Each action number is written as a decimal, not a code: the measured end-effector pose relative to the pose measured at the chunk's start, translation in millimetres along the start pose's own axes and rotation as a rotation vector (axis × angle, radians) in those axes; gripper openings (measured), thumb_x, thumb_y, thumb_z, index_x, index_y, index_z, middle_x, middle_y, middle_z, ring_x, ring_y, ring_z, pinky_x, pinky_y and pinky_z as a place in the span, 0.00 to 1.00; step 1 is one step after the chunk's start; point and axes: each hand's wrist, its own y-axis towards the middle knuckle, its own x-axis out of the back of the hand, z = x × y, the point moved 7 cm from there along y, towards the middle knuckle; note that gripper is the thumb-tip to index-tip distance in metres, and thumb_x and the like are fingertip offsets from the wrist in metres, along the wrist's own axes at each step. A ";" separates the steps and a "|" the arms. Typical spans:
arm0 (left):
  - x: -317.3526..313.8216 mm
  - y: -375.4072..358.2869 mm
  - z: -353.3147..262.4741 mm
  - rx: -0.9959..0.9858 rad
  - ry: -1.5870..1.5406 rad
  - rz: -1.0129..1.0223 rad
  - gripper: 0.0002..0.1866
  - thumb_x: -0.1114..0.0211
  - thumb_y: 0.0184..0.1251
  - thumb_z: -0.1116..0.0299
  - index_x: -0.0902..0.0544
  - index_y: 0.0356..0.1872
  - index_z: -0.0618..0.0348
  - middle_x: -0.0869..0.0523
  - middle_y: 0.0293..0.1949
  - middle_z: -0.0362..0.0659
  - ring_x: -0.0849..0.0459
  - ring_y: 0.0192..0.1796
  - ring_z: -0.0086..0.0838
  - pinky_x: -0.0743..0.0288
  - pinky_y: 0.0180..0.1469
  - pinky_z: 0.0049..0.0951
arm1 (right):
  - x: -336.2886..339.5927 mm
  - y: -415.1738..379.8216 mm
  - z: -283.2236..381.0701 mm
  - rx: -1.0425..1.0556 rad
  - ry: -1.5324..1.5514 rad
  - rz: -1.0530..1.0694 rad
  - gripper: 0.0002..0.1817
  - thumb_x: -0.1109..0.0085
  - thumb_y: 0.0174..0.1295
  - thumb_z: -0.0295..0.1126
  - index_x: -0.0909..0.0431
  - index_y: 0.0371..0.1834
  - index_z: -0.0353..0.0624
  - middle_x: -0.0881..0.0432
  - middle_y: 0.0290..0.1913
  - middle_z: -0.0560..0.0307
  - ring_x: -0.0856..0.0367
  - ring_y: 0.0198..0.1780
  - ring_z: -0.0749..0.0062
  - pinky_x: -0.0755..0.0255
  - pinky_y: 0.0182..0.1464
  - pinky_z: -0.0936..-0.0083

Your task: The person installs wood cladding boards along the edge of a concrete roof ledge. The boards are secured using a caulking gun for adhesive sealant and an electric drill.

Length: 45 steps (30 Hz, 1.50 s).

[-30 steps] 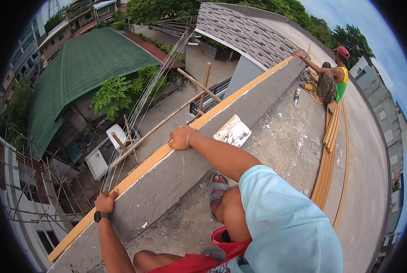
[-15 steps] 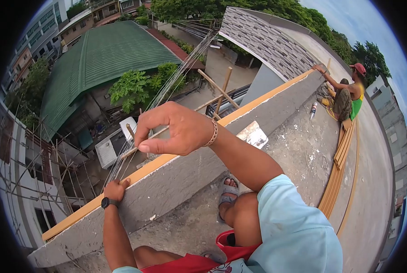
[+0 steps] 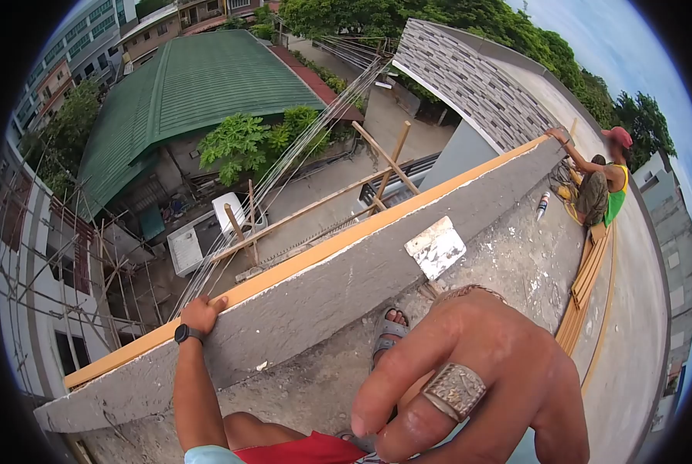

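A long orange-tan strip (image 3: pixel 361 220) runs along the top of the low rough concrete parapet (image 3: pixel 315 298). My left hand (image 3: pixel 202 315), with a dark watch at the wrist, grips this strip near its lower left end, thumb on top and fingers over the far edge. Close to the camera is my right hand (image 3: pixel 477 379), wearing a wide ring and a bracelet. Its fingers are curled, and whatever is in them, if anything, is hidden. Beyond it a white-smeared flat plate (image 3: pixel 436 247) lies against the parapet.
At the far end a person in a red cap (image 3: pixel 613 170) sits with a hand on the strip. A sealant tube (image 3: pixel 543 205) stands nearby. Long brown strips (image 3: pixel 582 298) lie on the roof at right. Beyond the parapet are a drop, wires and timber poles (image 3: pixel 392 166).
My right hand has come back from above the strip toward the camera, uncovering the plate and middle of the strip. My left hand stays on the strip.
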 end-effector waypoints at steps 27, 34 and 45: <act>-2.5 2.1 6.1 0.009 0.011 -0.007 0.35 0.47 0.56 0.36 0.17 0.38 0.63 0.17 0.40 0.61 0.19 0.47 0.52 0.31 0.52 0.45 | 4.0 6.7 -10.2 0.026 0.028 -0.129 0.10 0.45 0.50 0.16 0.22 0.25 0.48 0.26 0.17 0.55 0.41 0.12 0.80 0.45 0.14 0.83; 1.3 -0.4 0.0 0.045 0.014 0.036 0.35 0.47 0.56 0.36 0.17 0.38 0.63 0.17 0.41 0.61 0.19 0.47 0.52 0.31 0.51 0.45 | 9.3 10.0 -12.5 -0.030 0.118 0.036 0.08 0.44 0.52 0.17 0.23 0.26 0.45 0.24 0.20 0.53 0.37 0.16 0.79 0.41 0.16 0.81; -6.1 2.2 6.6 0.042 0.021 0.035 0.37 0.49 0.56 0.34 0.17 0.43 0.63 0.17 0.42 0.60 0.20 0.50 0.50 0.33 0.55 0.46 | 16.0 27.1 -0.9 -0.395 0.576 0.470 0.03 0.47 0.58 0.23 0.24 0.28 0.40 0.23 0.28 0.48 0.29 0.24 0.74 0.32 0.25 0.79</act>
